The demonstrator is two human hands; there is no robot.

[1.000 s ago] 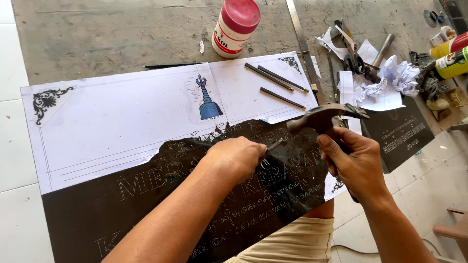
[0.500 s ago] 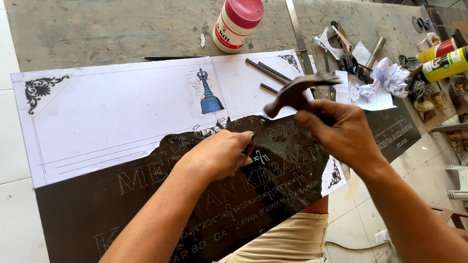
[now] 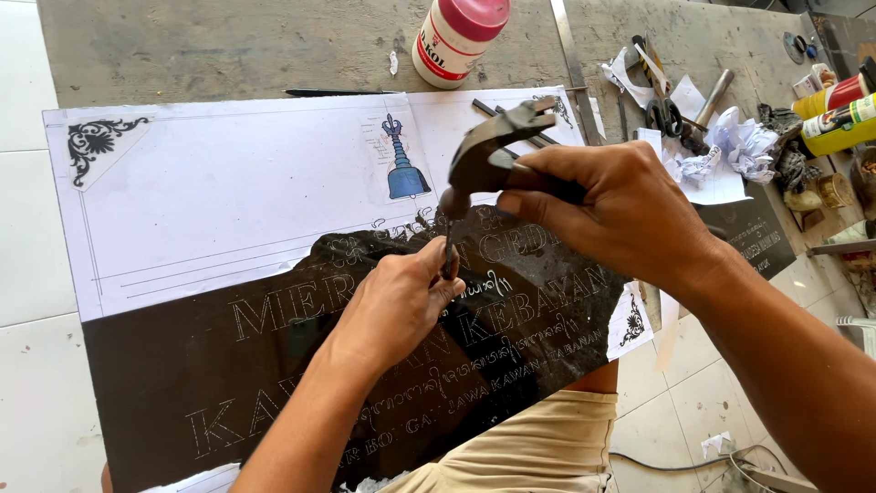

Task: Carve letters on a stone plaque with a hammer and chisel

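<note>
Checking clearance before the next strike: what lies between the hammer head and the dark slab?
In the head view, a thin chisel, pinched upright in the left hand, stands between the hammer in the right hand and the dark slab.

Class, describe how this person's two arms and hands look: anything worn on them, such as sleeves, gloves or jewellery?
Both arms are bare as far as the picture shows: no sleeves in view. The left hand and the right hand wear no gloves, and no rings, watch or bracelets show. Nails are short. Below the arms, only beige trousers are visible.

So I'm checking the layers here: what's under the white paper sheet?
Under the white paper sheet lies a dark slab, bared where paper is torn away. The covered part cannot be seen.
</note>
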